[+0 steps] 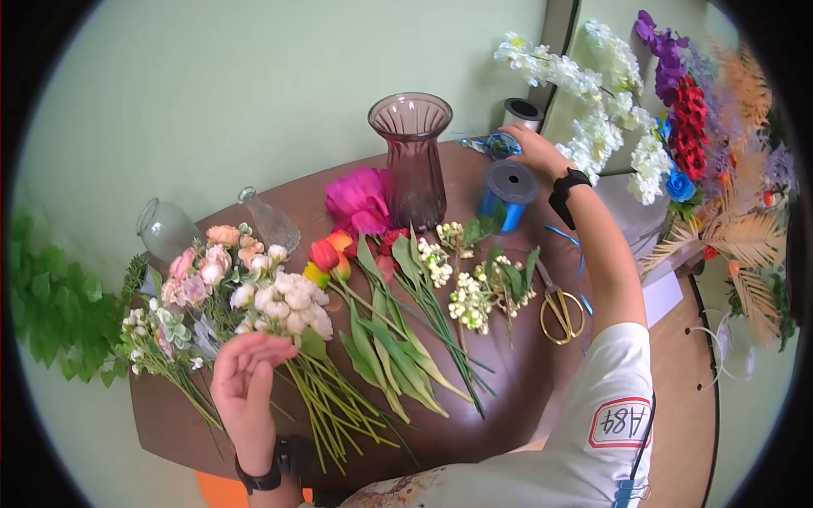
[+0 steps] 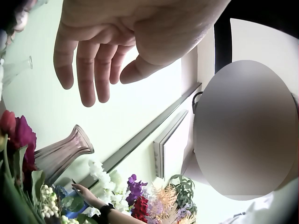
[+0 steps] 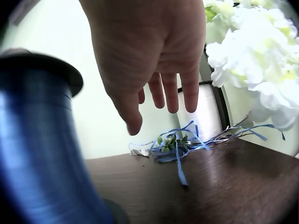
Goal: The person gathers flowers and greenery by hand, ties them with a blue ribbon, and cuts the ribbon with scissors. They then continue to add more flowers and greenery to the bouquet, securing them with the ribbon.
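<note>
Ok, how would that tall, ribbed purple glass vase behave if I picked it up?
That vase looks breakable, being see-through glass. Tall and slim, it might tip if pushed near the top; its flared rim could keep a grip from slipping.

Head view angled downward, wrist views close

The table (image 1: pixel 525 381) looks like dark wood, smooth and glossy. The tall vase (image 1: pixel 412 161) is clear, tinted, ribbed glass with a shine. The scissors (image 1: pixel 561 316) have shiny gold-coloured metal handles. The ribbon (image 3: pixel 37 135) is sleek, satiny plastic; its spool (image 1: pixel 511 181) looks like smooth, hard plastic.
</note>
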The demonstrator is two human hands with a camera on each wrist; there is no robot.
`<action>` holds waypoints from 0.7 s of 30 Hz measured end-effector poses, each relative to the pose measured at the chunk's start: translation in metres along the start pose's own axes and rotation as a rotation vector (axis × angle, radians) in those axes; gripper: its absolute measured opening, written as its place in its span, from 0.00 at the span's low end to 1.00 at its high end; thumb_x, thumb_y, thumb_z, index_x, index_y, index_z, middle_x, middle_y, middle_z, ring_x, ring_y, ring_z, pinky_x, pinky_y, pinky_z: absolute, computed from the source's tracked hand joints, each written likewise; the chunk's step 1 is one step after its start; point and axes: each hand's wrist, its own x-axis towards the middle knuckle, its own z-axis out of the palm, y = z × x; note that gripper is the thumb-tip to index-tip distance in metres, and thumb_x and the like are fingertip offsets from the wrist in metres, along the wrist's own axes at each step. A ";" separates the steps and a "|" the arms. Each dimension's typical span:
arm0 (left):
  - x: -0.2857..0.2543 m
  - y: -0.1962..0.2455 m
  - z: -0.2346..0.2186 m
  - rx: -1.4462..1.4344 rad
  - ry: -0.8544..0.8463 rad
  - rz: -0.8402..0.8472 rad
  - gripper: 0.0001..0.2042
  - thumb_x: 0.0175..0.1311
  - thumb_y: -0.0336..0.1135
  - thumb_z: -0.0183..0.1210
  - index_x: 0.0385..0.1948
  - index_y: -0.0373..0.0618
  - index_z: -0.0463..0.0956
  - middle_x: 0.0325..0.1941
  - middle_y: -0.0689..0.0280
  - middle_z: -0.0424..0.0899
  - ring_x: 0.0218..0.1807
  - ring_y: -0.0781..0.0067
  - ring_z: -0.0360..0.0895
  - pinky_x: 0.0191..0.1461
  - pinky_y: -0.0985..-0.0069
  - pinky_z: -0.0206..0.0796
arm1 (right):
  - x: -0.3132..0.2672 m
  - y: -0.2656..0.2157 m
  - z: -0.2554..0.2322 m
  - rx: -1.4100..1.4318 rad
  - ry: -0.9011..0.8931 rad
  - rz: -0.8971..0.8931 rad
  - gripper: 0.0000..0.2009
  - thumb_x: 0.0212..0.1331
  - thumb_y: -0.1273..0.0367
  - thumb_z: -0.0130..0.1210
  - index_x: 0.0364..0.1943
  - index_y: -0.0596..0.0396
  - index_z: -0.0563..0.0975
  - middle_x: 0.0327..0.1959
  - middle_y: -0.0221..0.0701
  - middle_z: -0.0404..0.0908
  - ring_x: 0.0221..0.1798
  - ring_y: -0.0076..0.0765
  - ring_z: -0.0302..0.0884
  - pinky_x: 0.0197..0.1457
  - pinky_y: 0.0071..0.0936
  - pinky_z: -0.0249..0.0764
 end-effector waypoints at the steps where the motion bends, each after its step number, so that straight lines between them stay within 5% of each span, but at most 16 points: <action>1: 0.001 0.000 -0.001 0.021 0.035 -0.013 0.12 0.53 0.21 0.44 0.41 0.33 0.63 0.36 0.55 0.74 0.39 0.67 0.73 0.46 0.74 0.63 | 0.008 0.005 0.007 -0.037 -0.039 0.022 0.30 0.38 0.70 0.58 0.51 0.54 0.62 0.50 0.40 0.65 0.53 0.46 0.62 0.53 0.34 0.63; 8: 0.006 -0.011 -0.001 0.097 0.051 -0.043 0.12 0.53 0.20 0.43 0.41 0.34 0.63 0.35 0.55 0.75 0.37 0.68 0.73 0.45 0.74 0.63 | 0.030 0.025 0.044 -0.004 -0.084 0.043 0.41 0.33 0.56 0.63 0.54 0.58 0.57 0.52 0.45 0.61 0.54 0.49 0.59 0.56 0.34 0.59; 10: 0.008 -0.016 0.003 0.136 0.071 -0.033 0.10 0.54 0.24 0.44 0.39 0.34 0.64 0.34 0.57 0.74 0.35 0.69 0.73 0.42 0.74 0.66 | 0.032 0.027 0.049 -0.037 -0.136 0.173 0.38 0.35 0.58 0.62 0.53 0.59 0.59 0.50 0.46 0.63 0.53 0.50 0.61 0.55 0.33 0.59; 21: 0.013 -0.021 0.008 0.066 -0.068 -0.057 0.13 0.52 0.20 0.42 0.41 0.34 0.63 0.36 0.55 0.74 0.39 0.67 0.73 0.46 0.73 0.63 | 0.026 0.021 0.048 -0.114 -0.183 0.086 0.12 0.41 0.74 0.52 0.33 0.64 0.71 0.30 0.51 0.73 0.39 0.54 0.70 0.42 0.37 0.66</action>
